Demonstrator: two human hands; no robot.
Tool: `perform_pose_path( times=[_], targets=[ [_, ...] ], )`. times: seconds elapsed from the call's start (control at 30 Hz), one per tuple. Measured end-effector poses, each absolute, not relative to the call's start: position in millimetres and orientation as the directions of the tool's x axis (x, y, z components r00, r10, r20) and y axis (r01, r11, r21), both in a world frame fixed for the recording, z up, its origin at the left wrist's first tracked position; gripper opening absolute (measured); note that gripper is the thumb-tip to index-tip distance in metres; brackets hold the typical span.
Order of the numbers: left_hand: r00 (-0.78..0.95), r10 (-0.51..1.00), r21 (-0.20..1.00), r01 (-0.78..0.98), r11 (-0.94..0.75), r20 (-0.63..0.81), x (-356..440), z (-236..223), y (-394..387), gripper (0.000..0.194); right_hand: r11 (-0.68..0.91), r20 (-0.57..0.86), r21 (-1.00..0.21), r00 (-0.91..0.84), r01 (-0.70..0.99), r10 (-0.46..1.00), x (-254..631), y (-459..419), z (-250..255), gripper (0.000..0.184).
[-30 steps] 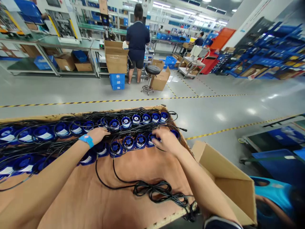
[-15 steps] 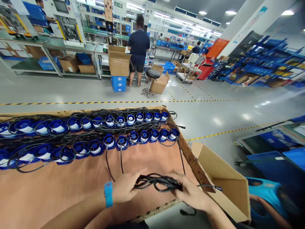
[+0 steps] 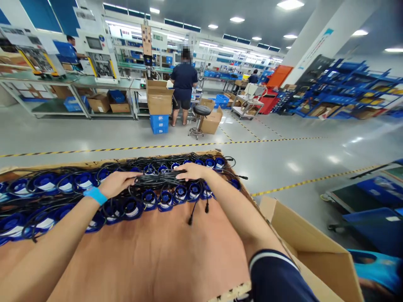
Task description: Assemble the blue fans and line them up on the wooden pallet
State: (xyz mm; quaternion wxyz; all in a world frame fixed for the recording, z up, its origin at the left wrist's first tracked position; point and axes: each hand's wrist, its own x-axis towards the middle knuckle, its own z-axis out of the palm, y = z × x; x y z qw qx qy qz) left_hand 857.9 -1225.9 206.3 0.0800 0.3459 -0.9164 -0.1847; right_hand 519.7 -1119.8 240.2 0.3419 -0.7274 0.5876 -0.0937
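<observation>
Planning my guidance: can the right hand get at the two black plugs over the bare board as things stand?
Probably yes: nothing covers the black plugs, close to the right hand, though it holds the cable bundle and would likely have to release it first.

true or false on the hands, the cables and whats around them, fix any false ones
1. The left hand and right hand both hold the black cable bundle. True.
2. The blue wristband is worn on the right. False: on the left.
3. Two cable ends show against the brown surface. True.
4. The blue units stand in a single row. False: two rows show.
5. An open cardboard box is right of the brown surface. True.
6. The stool is bright red on top. False: dark.
</observation>
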Motion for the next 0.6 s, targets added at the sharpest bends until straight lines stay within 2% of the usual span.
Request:
perform_pose_path(
  times=[0.07,0.13,0.23,0.33,0.4,0.5,0.57,0.6],
  targets=[
    [-0.723,-0.686,0.309,-0.671,0.674,-0.075,863,176,-1247,0.049,-0.131,-0.239,-0.431,0.253,-0.893,-0.938,537,-1151,210,0.039],
    [-0.707,-0.688,0.255,-0.703,0.663,-0.162,866,148,-1261,0.047,-0.129,-0.220,-0.361,0.219,-0.924,-0.951,549,-1164,181,0.047],
    [-0.678,-0.698,0.196,-0.735,0.649,-0.233,875,123,-1271,0.045,-0.104,-0.170,-0.407,0.187,-0.907,-0.968,537,-1153,153,0.071],
    [-0.669,-0.700,0.136,-0.740,0.659,-0.249,886,127,-1269,0.047,-0.019,-0.093,-0.403,0.062,-0.915,-0.994,493,-1121,147,0.084],
    [-0.690,-0.699,0.124,-0.722,0.680,-0.187,887,144,-1260,0.046,0.083,-0.083,-0.316,-0.059,-0.945,-0.995,465,-1098,149,0.078],
    [-0.732,-0.675,0.148,-0.661,0.736,0.088,861,171,-1235,0.041,0.156,-0.080,-0.212,-0.141,-0.965,-0.987,451,-1070,149,0.055],
    [-0.782,-0.575,0.180,-0.547,0.818,0.239,828,175,-1215,0.044,0.137,-0.018,-0.179,-0.136,-0.974,-0.991,461,-1057,148,0.034],
    [-0.827,-0.504,0.194,-0.467,0.862,0.249,811,172,-1207,0.043,0.130,0.036,-0.168,-0.138,-0.977,-0.990,468,-1053,148,0.025]
  ],
)
